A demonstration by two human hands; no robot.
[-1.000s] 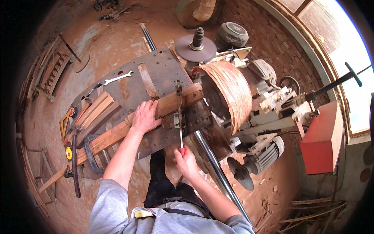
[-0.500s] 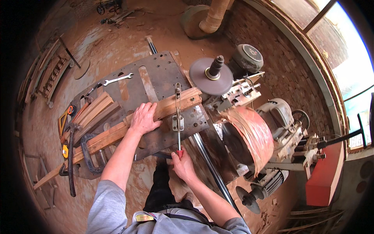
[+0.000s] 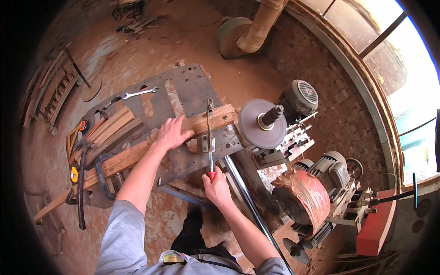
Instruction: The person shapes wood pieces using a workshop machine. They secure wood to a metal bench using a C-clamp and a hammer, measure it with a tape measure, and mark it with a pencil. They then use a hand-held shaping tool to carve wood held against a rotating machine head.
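The timber (image 3: 197, 124) lies aslant across the middle of the frame on the metal table (image 3: 189, 85), its right end so near the grey disc (image 3: 250, 120) that I cannot tell whether the 2 touch. The left hand (image 3: 172, 134) rests on top of it, that grip wide, fingers spread rather than wrapped. The right hand (image 3: 217, 187) has its grip closed around the red handle (image 3: 211, 175) of the lever clamp (image 3: 210, 133), whose bar crosses the wood.

What worries me is that lever: if the right hand slips, or the bar doesn't bear squarely, the timber could shift and its end catch the disc. I can't tell whether the disc is turning; if it is, a kick could drag the left hand rightward. Toward the lower left, a C-clamp (image 3: 101, 176) straddles the wood, its tightness unclear; slack there might let that end swing. The spanner (image 3: 140, 93), upper left, lies loose and could rattle along under vibration.
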